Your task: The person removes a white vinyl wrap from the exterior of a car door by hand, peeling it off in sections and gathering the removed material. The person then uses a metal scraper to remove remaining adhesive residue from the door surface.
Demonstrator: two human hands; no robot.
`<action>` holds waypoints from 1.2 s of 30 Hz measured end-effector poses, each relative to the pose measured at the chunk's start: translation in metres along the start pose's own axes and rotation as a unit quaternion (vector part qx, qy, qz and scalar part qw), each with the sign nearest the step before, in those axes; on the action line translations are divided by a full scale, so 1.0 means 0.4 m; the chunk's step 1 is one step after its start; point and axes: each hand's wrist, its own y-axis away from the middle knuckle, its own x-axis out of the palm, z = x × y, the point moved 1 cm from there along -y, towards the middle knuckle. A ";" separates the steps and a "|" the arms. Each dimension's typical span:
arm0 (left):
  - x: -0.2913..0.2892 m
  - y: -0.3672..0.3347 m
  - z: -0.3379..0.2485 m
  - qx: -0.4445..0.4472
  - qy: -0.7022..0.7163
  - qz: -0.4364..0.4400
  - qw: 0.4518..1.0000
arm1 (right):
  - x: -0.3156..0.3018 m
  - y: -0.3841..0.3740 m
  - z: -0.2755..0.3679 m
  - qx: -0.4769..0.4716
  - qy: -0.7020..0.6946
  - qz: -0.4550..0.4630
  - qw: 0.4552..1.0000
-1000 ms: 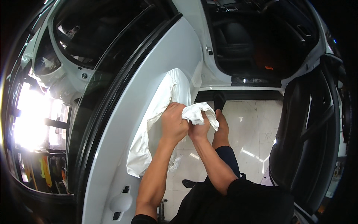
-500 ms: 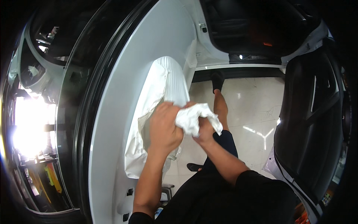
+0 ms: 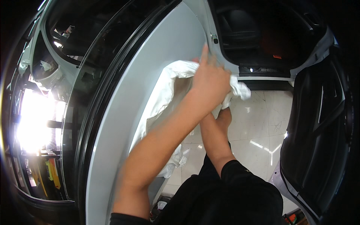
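Observation:
A white, creased, flexible sheet hangs in an arch against a pale grey car panel. Its upper part runs under my left hand, and a bunched end sticks out beyond the knuckles. My left hand is closed over the sheet, index finger stretched upward, the other fingers blurred. My right hand is hidden behind the left; only its forearm shows, crossing beneath. Lower down, a crumpled part of the sheet hangs beside my left forearm.
Dark window glass borders the panel on the left. At the top right lies an open car doorway with a black seat and a sill. A black-lined door stands at the right. Pale shiny tiles cover the floor.
Both hands have moved up and to the right, toward the doorway, taking the bunched sheet end along. The left hand now covers the right. The sheet's upper part has been drawn along with them.

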 end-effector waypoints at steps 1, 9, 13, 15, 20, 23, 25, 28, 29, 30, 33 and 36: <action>-0.015 0.004 0.024 0.005 -0.066 -0.053 0.996 | 0.010 -0.019 -0.029 0.004 -0.060 -0.031 0.998; 0.093 0.030 0.238 0.032 -0.172 0.025 0.984 | 0.001 -0.020 -0.092 0.021 -0.192 -0.038 0.981; 0.155 0.019 0.255 0.060 -0.024 -0.005 0.998 | 0.006 -0.031 -0.085 0.013 -0.236 -0.014 0.972; 0.162 0.012 0.249 0.002 0.005 0.004 1.000 | 0.051 -0.041 -0.037 0.057 -0.259 -0.109 0.958; 0.163 0.016 0.218 -0.115 0.108 -0.054 0.986 | 0.044 -0.059 -0.011 0.141 -0.229 -0.106 0.957; 0.161 0.017 0.180 -0.207 0.139 -0.118 0.961 | 0.067 -0.061 0.013 0.155 -0.253 -0.074 0.952; 0.181 0.014 0.164 -0.243 0.149 -0.173 0.943 | 0.088 -0.059 0.033 0.164 -0.271 -0.062 0.946; 0.222 0.029 0.149 -0.248 0.158 -0.231 0.928 | 0.096 -0.040 0.060 0.185 -0.267 -0.046 0.945; 0.225 0.035 0.137 -0.251 0.160 -0.257 0.919 | 0.092 -0.036 0.065 0.187 -0.260 -0.049 0.946; 0.227 0.039 0.127 -0.254 0.162 -0.283 0.910 | 0.088 -0.032 0.069 0.188 -0.253 -0.053 0.948; 0.233 0.058 0.109 -0.254 0.178 -0.310 0.899 | 0.084 -0.012 0.094 0.202 -0.240 -0.052 0.948; 0.237 0.076 0.098 -0.247 0.216 -0.316 0.890 | 0.078 0.008 0.107 0.213 -0.246 -0.046 0.945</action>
